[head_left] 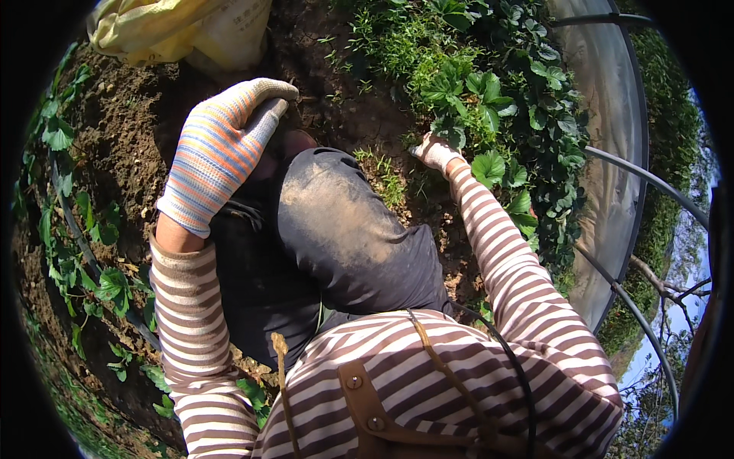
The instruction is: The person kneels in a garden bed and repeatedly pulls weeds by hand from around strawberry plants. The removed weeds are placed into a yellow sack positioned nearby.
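My left hand (229, 149), in a knit glove with orange and blue stripes, is raised beside my dark-trousered knee (338, 212). Its thumb and forefinger are stretched out, their tips close together. Nothing shows between those tips, but the palm and the other fingers are hidden. My right hand (438, 152), also gloved, reaches low to the edge of the planted row. Leaves of a strawberry plant (487, 97) hang over it, and its fingertips are too small and shaded to show a grip. Fine-leaved green weeds (390, 181) grow from the soil near it.
A yellow woven sack (229, 28) stands at the top left. Clear plastic sheeting (602, 172) and bent hoop poles (648, 166) border the row at right. More leafy plants (114, 284) and a dark hose (74, 224) lie along the left. Bare brown soil (344, 109) runs between.
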A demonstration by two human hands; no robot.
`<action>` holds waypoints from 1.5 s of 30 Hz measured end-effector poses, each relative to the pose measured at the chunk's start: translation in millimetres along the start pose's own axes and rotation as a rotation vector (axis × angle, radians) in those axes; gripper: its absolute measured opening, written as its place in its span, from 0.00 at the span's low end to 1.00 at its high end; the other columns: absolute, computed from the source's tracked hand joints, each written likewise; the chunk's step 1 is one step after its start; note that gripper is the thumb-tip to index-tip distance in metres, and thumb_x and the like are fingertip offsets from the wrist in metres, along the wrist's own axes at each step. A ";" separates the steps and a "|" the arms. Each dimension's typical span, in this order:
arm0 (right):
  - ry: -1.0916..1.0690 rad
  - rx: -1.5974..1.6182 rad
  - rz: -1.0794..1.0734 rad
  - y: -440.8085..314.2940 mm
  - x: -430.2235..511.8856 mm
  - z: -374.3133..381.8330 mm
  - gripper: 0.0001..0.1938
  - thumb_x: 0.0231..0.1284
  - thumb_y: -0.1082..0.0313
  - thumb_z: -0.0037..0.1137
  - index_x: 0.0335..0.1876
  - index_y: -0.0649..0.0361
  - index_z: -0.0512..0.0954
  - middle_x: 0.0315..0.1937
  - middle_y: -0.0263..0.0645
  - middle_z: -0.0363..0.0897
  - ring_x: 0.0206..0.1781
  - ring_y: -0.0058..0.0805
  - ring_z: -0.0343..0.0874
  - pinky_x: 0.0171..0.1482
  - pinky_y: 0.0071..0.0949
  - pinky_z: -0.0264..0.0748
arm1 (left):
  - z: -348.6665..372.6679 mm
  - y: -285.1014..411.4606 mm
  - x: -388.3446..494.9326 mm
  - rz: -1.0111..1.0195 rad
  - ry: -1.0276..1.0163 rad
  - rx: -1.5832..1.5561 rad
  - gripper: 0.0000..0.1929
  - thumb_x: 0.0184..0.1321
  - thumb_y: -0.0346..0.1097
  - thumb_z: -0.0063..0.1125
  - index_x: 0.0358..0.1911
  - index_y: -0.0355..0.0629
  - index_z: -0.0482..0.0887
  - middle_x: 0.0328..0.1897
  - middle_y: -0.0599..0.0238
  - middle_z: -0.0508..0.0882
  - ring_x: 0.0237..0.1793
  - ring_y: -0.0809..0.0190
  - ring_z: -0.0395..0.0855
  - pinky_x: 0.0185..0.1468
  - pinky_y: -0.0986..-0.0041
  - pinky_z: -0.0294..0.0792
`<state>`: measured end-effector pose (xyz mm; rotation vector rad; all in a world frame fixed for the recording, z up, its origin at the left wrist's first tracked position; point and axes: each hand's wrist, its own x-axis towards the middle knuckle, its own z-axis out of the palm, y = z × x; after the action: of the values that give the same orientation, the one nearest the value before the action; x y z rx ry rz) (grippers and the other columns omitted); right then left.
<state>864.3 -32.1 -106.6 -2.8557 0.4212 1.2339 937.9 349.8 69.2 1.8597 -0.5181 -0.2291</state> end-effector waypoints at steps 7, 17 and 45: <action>0.056 1.664 -0.251 20.6 -66.1 -63.6 0.18 0.65 0.51 0.63 0.51 0.56 0.80 0.44 0.26 0.81 0.39 0.18 0.77 0.38 0.20 0.75 | -1.6 1.2 -3.1 -0.009 -0.023 0.054 0.09 0.66 0.28 0.59 0.48 0.37 0.85 0.41 0.60 0.88 0.43 0.67 0.85 0.51 0.77 0.75; 0.327 -0.309 -0.332 3.1 -81.4 56.3 0.27 0.52 0.76 0.54 0.61 0.45 0.76 0.39 0.44 0.78 0.41 0.43 0.83 0.40 0.40 0.79 | -2.0 1.4 -8.8 -0.094 -0.061 0.010 0.10 0.66 0.27 0.59 0.49 0.36 0.85 0.43 0.62 0.88 0.45 0.70 0.84 0.52 0.78 0.75; 0.253 0.250 -0.606 -5.2 -38.8 114.6 0.13 0.53 0.77 0.53 0.44 0.55 0.80 0.42 0.46 0.83 0.46 0.45 0.83 0.44 0.38 0.77 | -1.2 -5.0 -13.1 -0.129 -0.054 0.009 0.10 0.66 0.27 0.59 0.49 0.36 0.85 0.43 0.66 0.87 0.45 0.73 0.82 0.53 0.80 0.73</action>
<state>758.2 -5.3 -158.7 -2.6167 -0.2662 0.6647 927.9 358.2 63.7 1.9016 -0.4370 -0.3650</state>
